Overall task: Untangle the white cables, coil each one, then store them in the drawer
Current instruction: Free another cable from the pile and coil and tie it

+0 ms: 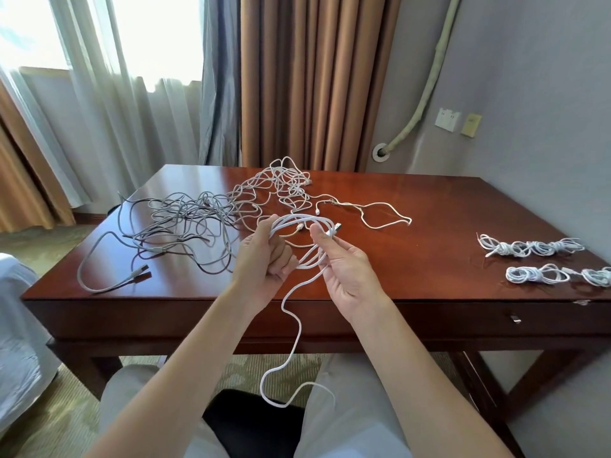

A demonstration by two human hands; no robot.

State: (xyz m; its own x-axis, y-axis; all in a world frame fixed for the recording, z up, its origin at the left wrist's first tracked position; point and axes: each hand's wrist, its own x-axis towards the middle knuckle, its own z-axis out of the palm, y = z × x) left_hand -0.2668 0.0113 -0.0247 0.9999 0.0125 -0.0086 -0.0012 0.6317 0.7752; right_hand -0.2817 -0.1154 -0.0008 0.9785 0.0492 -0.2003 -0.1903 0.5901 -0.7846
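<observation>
My left hand (264, 259) grips several loops of a white cable (299, 328) above the front of the wooden table (429, 233). My right hand (347, 269) pinches the same cable near its USB plug (334, 229) between thumb and fingers. The cable's loose tail hangs down past the table edge over my lap. A large tangle of white and grey cables (211, 219) lies on the table's far left and middle. Coiled white cables (532, 247) lie in two rows at the right, the nearer row (558, 276) by the front edge. The drawer (515, 320) in the table front is shut.
A single cream cable (370, 214) lies loose right of the tangle. Curtains hang behind the table and a wall with sockets (448, 119) stands at the right. A white bed corner (16, 325) is at the left. I sit close to the table's front.
</observation>
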